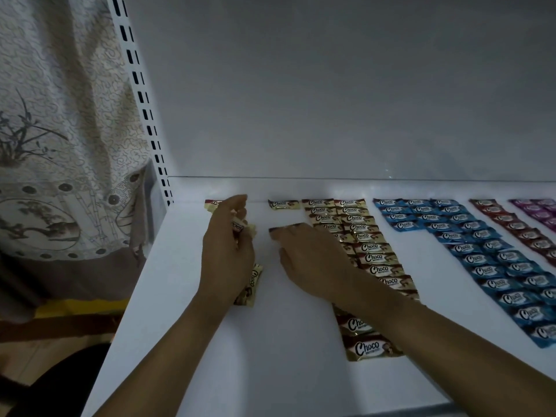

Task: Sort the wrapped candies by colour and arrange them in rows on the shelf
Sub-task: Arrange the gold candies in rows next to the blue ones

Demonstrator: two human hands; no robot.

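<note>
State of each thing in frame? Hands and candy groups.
left hand: grips a bunch of gold candies
right hand: fingers straight, pressing on the shelf
gold rows: two laid, third just started
blue rows: laid flat, sorted
red row: laid flat
purple candies: laid, cut by frame edge

Dim, cool light. Plain grey back panel [331, 85]; white slotted upright [142, 94] at left; beyond, pale patterned curtain [60, 121] with plant motifs.
</note>
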